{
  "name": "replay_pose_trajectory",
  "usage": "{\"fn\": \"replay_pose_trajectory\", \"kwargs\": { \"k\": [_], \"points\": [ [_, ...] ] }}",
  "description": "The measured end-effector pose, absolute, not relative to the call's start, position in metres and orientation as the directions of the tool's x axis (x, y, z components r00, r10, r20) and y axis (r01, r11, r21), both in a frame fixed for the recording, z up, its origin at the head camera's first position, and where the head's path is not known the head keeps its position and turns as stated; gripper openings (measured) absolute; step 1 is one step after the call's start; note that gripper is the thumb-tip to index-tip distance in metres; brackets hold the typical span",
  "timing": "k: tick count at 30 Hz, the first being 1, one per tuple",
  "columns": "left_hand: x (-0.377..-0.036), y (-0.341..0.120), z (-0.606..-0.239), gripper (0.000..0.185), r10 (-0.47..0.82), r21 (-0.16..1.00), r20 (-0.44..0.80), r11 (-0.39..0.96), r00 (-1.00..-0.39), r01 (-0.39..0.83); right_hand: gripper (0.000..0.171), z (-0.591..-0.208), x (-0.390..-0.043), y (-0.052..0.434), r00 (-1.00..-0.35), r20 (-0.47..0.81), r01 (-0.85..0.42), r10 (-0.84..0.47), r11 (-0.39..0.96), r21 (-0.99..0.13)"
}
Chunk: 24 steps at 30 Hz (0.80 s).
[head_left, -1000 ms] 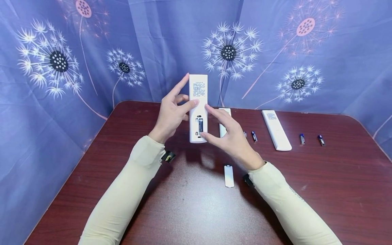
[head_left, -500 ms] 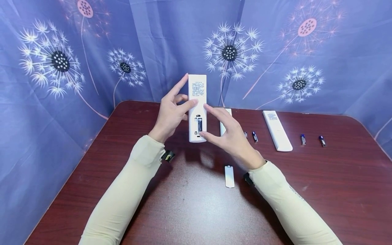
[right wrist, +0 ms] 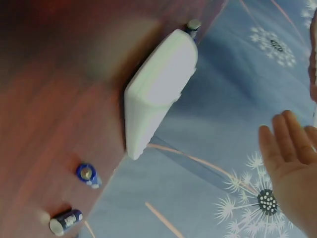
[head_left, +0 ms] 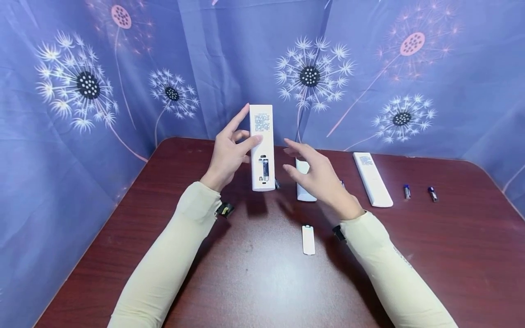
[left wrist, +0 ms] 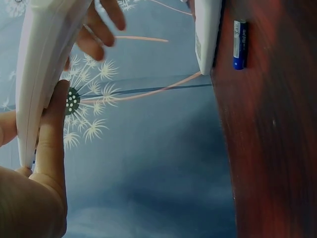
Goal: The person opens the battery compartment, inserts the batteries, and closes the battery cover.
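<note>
My left hand [head_left: 239,139] grips a white remote [head_left: 261,146] upright above the table, back side toward me. Its battery bay is uncovered and one battery [head_left: 265,168] sits inside. In the left wrist view the remote [left wrist: 44,64] is edge-on, with my fingers [left wrist: 52,129] along its side. My right hand [head_left: 307,166] hovers just right of the remote with straight, spread fingers and holds nothing; its palm [right wrist: 292,168] shows in the right wrist view. The small white battery cover [head_left: 308,239] lies on the dark red table [head_left: 254,273] in front of my right wrist.
A second white remote [head_left: 304,182] lies behind my right hand, also seen as remote [right wrist: 158,89]. A third remote [head_left: 371,179] lies further right, with two loose batteries [head_left: 406,191] beside it. Batteries [right wrist: 88,174] lie by the second remote. Blue dandelion cloth encloses the table.
My right hand has let go of the remote's lower end and drawn back to the right, fingers spread. My left hand still holds the remote, now slightly lower in view.
</note>
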<state>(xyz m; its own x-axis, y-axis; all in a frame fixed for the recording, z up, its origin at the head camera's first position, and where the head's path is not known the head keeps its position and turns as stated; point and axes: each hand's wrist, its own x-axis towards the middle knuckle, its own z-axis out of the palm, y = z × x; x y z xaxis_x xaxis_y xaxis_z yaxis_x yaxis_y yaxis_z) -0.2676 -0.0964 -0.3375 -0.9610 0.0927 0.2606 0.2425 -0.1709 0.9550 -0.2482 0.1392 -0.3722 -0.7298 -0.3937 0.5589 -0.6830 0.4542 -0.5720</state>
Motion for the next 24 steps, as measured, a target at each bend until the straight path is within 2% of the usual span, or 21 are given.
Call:
{"fn": "replay_pose_trajectory", "kwargs": {
  "k": [4, 9, 16, 24],
  "points": [
    [-0.268, -0.097, -0.338, 0.077, 0.092, 0.953, 0.265, -0.175, -0.96, 0.246, 0.061, -0.373, -0.26, 0.138, -0.731, 0.491, -0.681, -0.474, 0.554, -0.478],
    [-0.268, -0.098, -0.337, 0.077, 0.091, 0.949, 0.277, -0.182, -0.957, 0.257, 0.054, -0.37, -0.271, 0.133, -0.742, 0.345, -0.67, -0.575, 0.648, -0.362],
    [-0.268, -0.097, -0.337, 0.076, 0.096, 0.95, 0.274, -0.182, -0.957, 0.254, 0.047, -0.37, -0.281, 0.125, -0.707, 0.191, -0.704, -0.681, 0.649, -0.288],
    [-0.267, -0.097, -0.335, 0.077, 0.093, 0.956, 0.256, -0.174, -0.962, 0.237, 0.04, -0.373, -0.285, 0.118, -0.683, 0.102, -0.72, -0.724, 0.644, -0.258]
  ]
}}
